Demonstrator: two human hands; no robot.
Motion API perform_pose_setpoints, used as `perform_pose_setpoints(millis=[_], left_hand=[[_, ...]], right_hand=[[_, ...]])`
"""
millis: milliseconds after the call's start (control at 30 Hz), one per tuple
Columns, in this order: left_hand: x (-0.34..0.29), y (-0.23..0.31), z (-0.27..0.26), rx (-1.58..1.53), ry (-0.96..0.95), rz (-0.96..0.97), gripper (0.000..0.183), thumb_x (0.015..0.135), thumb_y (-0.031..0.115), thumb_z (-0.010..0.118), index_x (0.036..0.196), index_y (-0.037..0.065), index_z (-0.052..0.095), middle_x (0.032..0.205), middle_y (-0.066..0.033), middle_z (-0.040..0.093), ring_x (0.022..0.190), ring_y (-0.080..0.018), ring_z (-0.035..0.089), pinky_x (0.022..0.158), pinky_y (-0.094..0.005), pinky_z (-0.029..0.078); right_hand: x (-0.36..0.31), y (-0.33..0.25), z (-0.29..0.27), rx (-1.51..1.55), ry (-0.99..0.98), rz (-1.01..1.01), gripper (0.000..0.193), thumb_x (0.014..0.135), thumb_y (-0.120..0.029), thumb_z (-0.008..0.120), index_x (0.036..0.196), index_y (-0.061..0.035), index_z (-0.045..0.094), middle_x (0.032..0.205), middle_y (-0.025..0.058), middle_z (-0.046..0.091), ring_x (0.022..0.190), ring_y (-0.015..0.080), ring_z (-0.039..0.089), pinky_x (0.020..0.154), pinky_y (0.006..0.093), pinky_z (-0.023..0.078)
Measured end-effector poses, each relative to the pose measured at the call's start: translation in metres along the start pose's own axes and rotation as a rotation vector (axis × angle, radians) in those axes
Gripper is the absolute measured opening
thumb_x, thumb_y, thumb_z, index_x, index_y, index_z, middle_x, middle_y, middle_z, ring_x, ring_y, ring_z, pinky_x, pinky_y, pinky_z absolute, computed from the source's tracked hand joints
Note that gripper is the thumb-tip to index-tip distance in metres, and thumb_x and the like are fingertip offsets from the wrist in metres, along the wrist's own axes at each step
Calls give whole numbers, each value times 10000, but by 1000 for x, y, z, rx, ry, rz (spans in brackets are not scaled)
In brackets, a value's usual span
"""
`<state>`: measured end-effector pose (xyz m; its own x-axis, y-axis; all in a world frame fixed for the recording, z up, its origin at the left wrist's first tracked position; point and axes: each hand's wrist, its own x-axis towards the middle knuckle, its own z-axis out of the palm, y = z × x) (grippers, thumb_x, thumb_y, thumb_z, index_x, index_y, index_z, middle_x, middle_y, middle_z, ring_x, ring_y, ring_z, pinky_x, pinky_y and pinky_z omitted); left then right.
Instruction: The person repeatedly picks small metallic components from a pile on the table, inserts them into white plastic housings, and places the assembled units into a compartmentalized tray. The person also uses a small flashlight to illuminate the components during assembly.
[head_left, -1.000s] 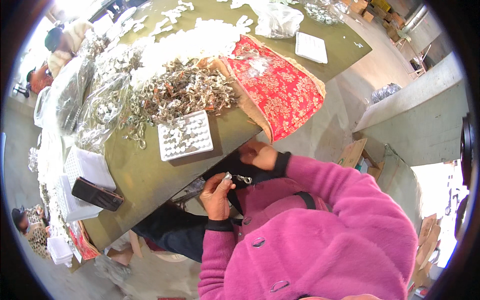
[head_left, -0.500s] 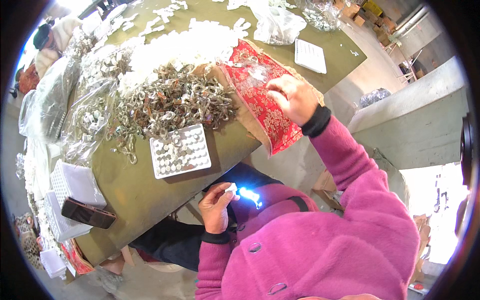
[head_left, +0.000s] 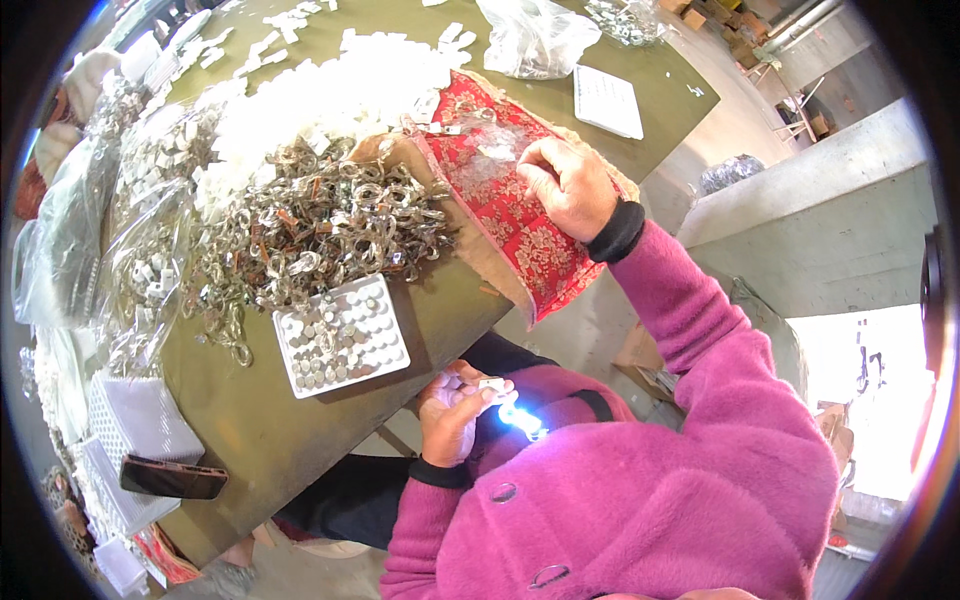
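Note:
Close to my lap, past the table's front edge, my left hand (head_left: 450, 418) pinches a small white plastic case (head_left: 491, 384). A strip of lights (head_left: 522, 420) hangs from that case and glows bright blue-white. My right hand (head_left: 572, 188) is over a red flowered cloth (head_left: 520, 222), its fingers curled together; whether anything is between them I cannot make out. Left of the cloth lies a tangled heap of clear coiled light strips (head_left: 330, 225). In front of the heap sits a white tray (head_left: 403, 352) with round silver discs (head_left: 325, 365) like button cells.
White plastic pieces (head_left: 345, 85) spread behind the heap. Clear plastic bags (head_left: 70, 240) stand at the left. A dark phone (head_left: 172, 478) leans by white perforated trays (head_left: 150, 420). Another white tray (head_left: 607, 103) and a plastic bag (head_left: 540, 40) lie at the far right.
My left hand has turned and shifted slightly right with the lit strip, showing more of its palm side. My right hand stays over the cloth, fingers still curled. The whole view has shifted a little.

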<state>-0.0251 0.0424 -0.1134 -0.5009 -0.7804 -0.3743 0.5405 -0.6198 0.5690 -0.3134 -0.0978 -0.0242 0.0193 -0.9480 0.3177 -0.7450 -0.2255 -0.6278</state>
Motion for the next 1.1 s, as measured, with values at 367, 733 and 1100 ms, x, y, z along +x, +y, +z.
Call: perform_pose_setpoints(millis=[367, 733, 1100], left_hand=[[0, 5, 19, -14, -114, -2, 224, 899, 30, 737, 1058, 5, 581, 948, -187, 737, 877, -300, 760, 829, -474, 643], [-10, -5, 17, -317, -129, 106, 247, 998, 72, 681, 1241, 43, 654, 1054, -124, 715, 927, -260, 706, 823, -350, 575], [-27, -2, 20, -277, -53, 137, 270, 974, 53, 689, 1238, 10, 657, 1015, -126, 713, 877, -222, 682, 819, -340, 545]], right_hand=[[-25, -17, 4, 558, -110, 274, 192, 1010, -53, 652, 1192, -6, 691, 946, 25, 693, 754, 77, 676, 695, 232, 560], [-99, -92, 9, 617, -422, 120, 74, 950, 47, 700, 1013, 22, 671, 897, 61, 677, 747, 119, 695, 673, 255, 563], [-122, -98, 24, 445, -401, -166, 112, 872, -31, 757, 958, -23, 685, 855, 125, 650, 727, 299, 654, 651, 367, 529]])
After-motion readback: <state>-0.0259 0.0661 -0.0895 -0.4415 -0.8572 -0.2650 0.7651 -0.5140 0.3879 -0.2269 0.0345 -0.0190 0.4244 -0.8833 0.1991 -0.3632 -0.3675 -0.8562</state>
